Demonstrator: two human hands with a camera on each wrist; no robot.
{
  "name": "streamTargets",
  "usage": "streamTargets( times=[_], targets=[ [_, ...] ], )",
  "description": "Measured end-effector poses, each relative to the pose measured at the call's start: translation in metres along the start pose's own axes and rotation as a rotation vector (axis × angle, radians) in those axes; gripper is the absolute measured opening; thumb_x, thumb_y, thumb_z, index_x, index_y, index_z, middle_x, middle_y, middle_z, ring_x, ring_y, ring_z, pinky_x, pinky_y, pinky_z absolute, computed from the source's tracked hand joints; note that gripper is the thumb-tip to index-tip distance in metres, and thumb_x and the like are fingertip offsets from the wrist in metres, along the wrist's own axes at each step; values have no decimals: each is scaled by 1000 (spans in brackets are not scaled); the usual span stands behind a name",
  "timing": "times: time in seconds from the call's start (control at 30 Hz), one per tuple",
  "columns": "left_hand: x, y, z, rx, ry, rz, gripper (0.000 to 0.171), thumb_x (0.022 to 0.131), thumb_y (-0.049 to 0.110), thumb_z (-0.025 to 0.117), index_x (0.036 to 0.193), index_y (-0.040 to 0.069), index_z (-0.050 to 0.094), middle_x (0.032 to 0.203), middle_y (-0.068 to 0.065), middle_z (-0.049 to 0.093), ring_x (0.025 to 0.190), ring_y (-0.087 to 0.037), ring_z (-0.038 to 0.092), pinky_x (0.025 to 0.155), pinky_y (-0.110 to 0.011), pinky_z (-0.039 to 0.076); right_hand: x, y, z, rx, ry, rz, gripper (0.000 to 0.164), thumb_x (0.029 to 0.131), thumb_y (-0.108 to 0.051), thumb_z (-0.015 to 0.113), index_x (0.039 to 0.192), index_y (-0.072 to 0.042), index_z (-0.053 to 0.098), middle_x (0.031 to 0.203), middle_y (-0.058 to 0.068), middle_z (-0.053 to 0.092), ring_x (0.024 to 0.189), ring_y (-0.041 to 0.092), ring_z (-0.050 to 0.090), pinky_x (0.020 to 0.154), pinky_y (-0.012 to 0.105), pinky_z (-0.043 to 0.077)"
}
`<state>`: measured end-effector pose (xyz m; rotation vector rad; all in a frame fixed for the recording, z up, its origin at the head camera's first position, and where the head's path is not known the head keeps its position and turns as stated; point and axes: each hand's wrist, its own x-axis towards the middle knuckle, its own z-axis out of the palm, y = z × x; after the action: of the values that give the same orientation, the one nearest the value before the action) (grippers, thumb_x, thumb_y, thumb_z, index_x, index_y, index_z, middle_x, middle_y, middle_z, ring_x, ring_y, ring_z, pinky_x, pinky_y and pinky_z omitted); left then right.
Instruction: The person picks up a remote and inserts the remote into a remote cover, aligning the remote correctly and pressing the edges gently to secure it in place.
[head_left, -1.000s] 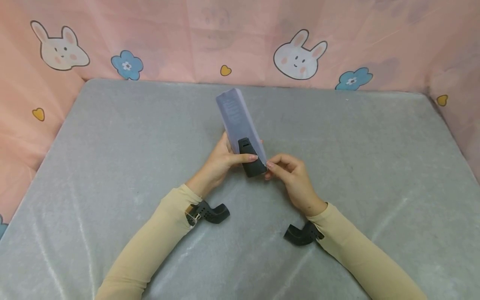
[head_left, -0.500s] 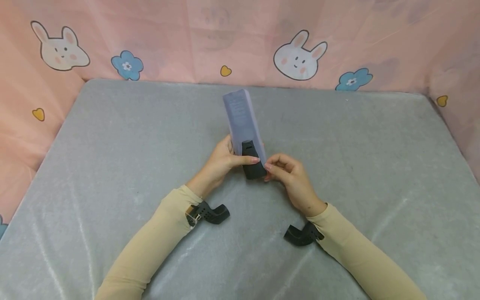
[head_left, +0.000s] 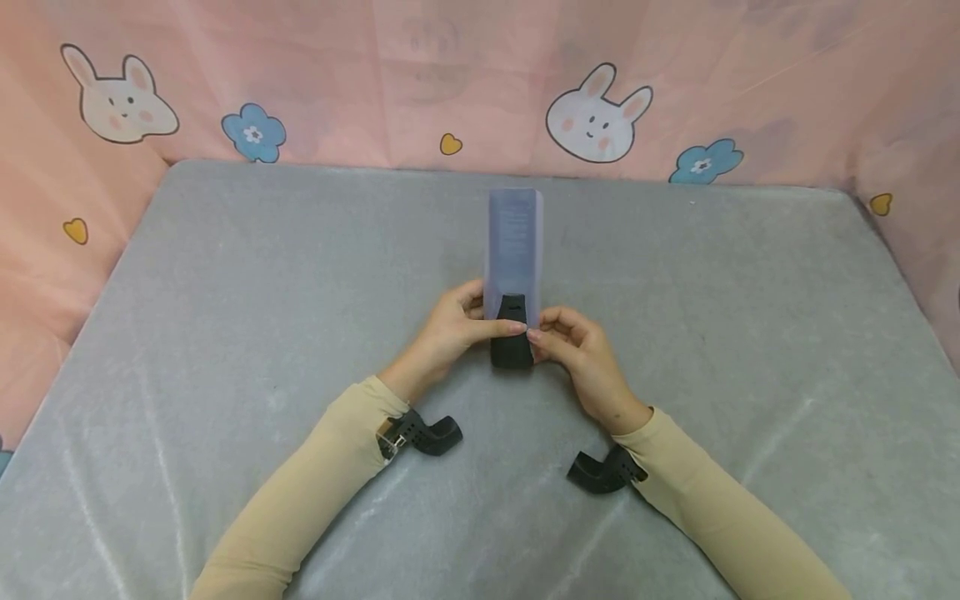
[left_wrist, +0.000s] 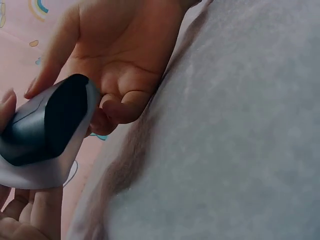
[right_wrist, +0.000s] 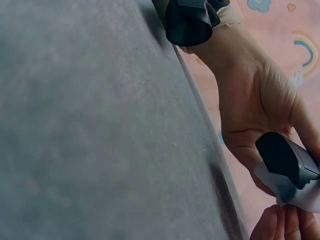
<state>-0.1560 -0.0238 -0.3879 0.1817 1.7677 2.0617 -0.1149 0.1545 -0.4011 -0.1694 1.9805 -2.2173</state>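
Observation:
A long, translucent bluish-purple sleeve (head_left: 514,246) with faint printed lines stands upright in the head view. At its near end sits a tapered black piece (head_left: 512,353), whose flat dark end (left_wrist: 67,115) faces the left wrist camera, with the pale sleeve wrapped around it. My left hand (head_left: 448,332) grips the sleeve and black piece from the left, thumb laid across the front and fingers behind. At the right edge, my right hand (head_left: 588,360) pinches the sleeve near the black piece between thumb and fingers. Both thumb tips nearly meet.
A grey cloth-covered table (head_left: 315,250) lies under the hands. Pink curtains (head_left: 337,75) with rabbits, flowers and hearts rise behind it and at both sides. Black camera mounts (head_left: 431,433) stick out from the wrists over the cloth.
The sleeve's far end has swung right, from leaning left to upright, and the black piece has turned with it. My left hand has shifted slightly right; my right hand has stayed nearly still.

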Motion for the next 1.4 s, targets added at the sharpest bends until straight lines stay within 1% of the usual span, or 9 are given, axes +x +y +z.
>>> streamTargets(
  times=[0.27, 0.43, 0.63, 0.73, 0.87, 1.0, 1.17, 1.3, 1.4],
  targets=[
    [-1, -2, 4, 9, -13, -4, 49, 79, -9, 70, 125, -7, 54, 117, -23, 61, 99, -21, 63, 78, -27, 52, 0, 1, 0, 3, 9, 13, 12, 88, 5, 57, 96, -4, 58, 81, -3, 65, 73, 7, 59, 65, 22, 51],
    [-1, -4, 4, 13, -12, -15, 45, 82, -4, 69, 124, -6, 55, 116, -21, 62, 97, -20, 63, 77, -27, 52, 0, 1, -1, -5, 3, 29, 18, 86, 3, 62, 103, -1, 57, 87, 1, 66, 78, 10, 62, 67, 24, 52],
    [-1, -5, 5, 38, -46, -34, 45, 84, -1, 68, 126, -2, 54, 117, -20, 62, 99, -21, 63, 78, -28, 52, 1, 2, 0, 0, 2, 12, 24, 85, 7, 61, 105, -4, 56, 86, 0, 65, 77, 11, 61, 65, 24, 51],
    [-1, -5, 5, 37, -69, -47, 46, 86, 1, 67, 129, -1, 52, 119, -19, 61, 100, -21, 62, 79, -29, 52, 1, 2, 0, 25, 20, -13, 22, 85, 9, 59, 101, -5, 56, 86, -1, 65, 79, 10, 61, 66, 22, 50],
    [0, -6, 5, 23, -101, -72, 41, 88, 2, 63, 127, -6, 51, 115, -21, 62, 94, -16, 63, 79, -29, 52, 2, 2, 0, 96, 51, -24, 19, 87, 9, 55, 99, -6, 56, 89, -1, 66, 83, 9, 63, 69, 22, 52],
    [1, -8, 5, -41, -104, -89, 35, 90, 0, 58, 122, -11, 51, 107, -19, 64, 85, -11, 62, 81, -29, 52, 3, 0, -2, 161, 82, -17, 16, 87, 8, 54, 98, -5, 55, 90, 0, 68, 82, 9, 63, 69, 22, 52],
    [3, -11, 5, -127, -54, -40, 28, 89, -4, 56, 115, -12, 50, 98, -10, 60, 84, -10, 60, 81, -27, 52, 4, -2, -5, 197, 115, -28, 18, 87, 8, 53, 101, -3, 54, 93, 0, 67, 84, 9, 62, 72, 22, 51],
    [3, -12, 4, -120, 11, 43, 18, 85, -8, 60, 101, -4, 52, 88, -4, 56, 79, -9, 57, 76, -22, 49, 4, -3, -5, 207, 128, -31, 18, 88, 8, 53, 101, -3, 54, 93, 0, 67, 84, 9, 62, 72, 21, 51],
    [2, -13, 3, -88, 23, 74, 14, 86, -8, 60, 91, 1, 52, 80, -1, 55, 73, -9, 55, 70, -22, 48, 4, -3, -4, 209, 127, -33, 17, 87, 9, 53, 100, -3, 54, 93, 1, 67, 83, 9, 62, 72, 21, 51]
  ],
)
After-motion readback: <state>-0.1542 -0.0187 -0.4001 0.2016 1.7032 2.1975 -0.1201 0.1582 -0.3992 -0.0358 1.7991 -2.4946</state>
